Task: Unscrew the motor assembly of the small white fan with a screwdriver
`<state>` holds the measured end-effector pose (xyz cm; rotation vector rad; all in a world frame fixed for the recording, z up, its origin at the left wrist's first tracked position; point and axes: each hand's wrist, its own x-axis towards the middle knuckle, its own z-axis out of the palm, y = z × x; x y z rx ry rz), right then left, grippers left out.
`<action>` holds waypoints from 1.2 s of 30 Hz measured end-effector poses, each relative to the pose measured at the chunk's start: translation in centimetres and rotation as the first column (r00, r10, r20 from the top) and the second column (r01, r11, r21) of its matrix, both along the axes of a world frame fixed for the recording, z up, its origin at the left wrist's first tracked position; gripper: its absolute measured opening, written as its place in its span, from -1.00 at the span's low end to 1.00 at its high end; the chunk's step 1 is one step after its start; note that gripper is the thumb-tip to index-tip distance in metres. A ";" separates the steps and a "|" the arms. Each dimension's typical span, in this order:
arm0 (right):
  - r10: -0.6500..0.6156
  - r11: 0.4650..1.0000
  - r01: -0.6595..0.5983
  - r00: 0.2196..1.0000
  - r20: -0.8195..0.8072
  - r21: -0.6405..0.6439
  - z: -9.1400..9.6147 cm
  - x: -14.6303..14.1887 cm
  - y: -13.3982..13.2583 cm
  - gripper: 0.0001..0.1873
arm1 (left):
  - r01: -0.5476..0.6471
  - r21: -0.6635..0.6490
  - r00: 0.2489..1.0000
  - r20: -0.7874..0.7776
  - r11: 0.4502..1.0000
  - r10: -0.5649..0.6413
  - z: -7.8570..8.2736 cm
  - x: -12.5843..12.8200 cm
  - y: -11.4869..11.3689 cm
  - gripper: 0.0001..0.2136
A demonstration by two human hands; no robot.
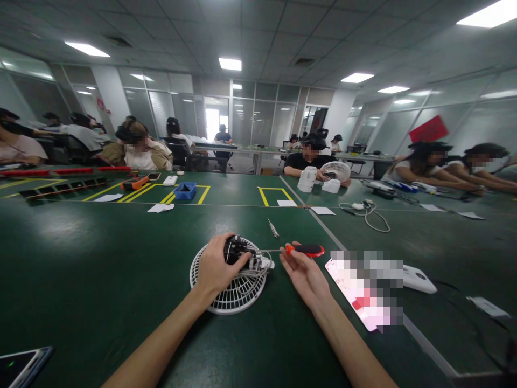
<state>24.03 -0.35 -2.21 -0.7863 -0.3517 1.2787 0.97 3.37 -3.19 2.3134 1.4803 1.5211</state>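
A round white fan grille [238,296] lies on the green table, with a black motor [233,249] and some white wiring on top of it. My left hand [216,264] is wrapped over the motor from the left, its thumb across the front. In my right hand [302,272] is a screwdriver [307,250] with a red and black handle, held lightly by the fingers with the palm partly turned up. Its shaft points left and reaches the motor assembly; the tip's exact contact is hidden. Beyond the grille lies a small slim tool [273,228] with a pointed end.
Right of my hand are a lit phone [355,296] and a white device [418,279] with a cable. Another phone [24,366] lies at the near left. Farther off are a blue bin [186,192], paper slips and white fan parts [307,179]. Across the table a person holds another fan.
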 end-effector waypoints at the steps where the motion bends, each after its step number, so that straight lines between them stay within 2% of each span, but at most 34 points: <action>1: 0.002 1.000 -0.001 1.000 0.015 -0.024 0.0 0.0 0.0 -0.67 | 0.001 -0.003 1.000 -0.001 1.000 -0.001 0.0 0.0 0.0 -0.52; 3: 0.004 0.997 0.001 0.998 0.065 -0.076 -0.1 -0.1 0.0 -0.74 | 0.003 -0.005 1.000 -0.003 1.000 -0.004 0.0 0.0 0.0 -0.52; 6: 0.004 0.994 0.009 0.992 0.125 -0.106 -0.2 -0.1 0.0 -0.71 | 0.002 -0.006 1.000 -0.001 1.000 -0.002 0.0 -0.1 0.0 -0.51; 13: -0.031 0.999 0.032 0.997 0.077 -0.012 -0.2 0.1 0.2 -0.68 | -0.001 -0.011 1.000 -0.006 1.000 0.001 0.1 -0.1 -0.1 -0.51; 18: -0.041 0.998 0.040 0.999 0.021 0.042 -0.3 0.2 0.1 -0.57 | -0.012 -0.008 1.000 -0.002 1.000 0.012 0.2 0.0 -0.1 -0.51; 25: -0.010 0.999 0.014 0.995 0.104 -0.046 -0.5 -0.1 0.2 -0.68 | -0.005 0.001 1.000 0.001 1.000 0.005 0.1 0.0 -0.1 -0.52; 32: -0.005 0.999 0.004 1.000 -0.022 -0.034 0.1 0.1 0.2 -0.77 | 0.003 0.001 1.000 -0.001 1.000 -0.003 0.1 0.0 -0.1 -0.51; 36: 0.010 1.000 -0.011 0.994 -0.105 -0.011 0.4 0.1 0.1 -0.66 | 0.002 -0.007 1.000 0.000 1.000 -0.002 0.2 0.0 -0.2 -0.51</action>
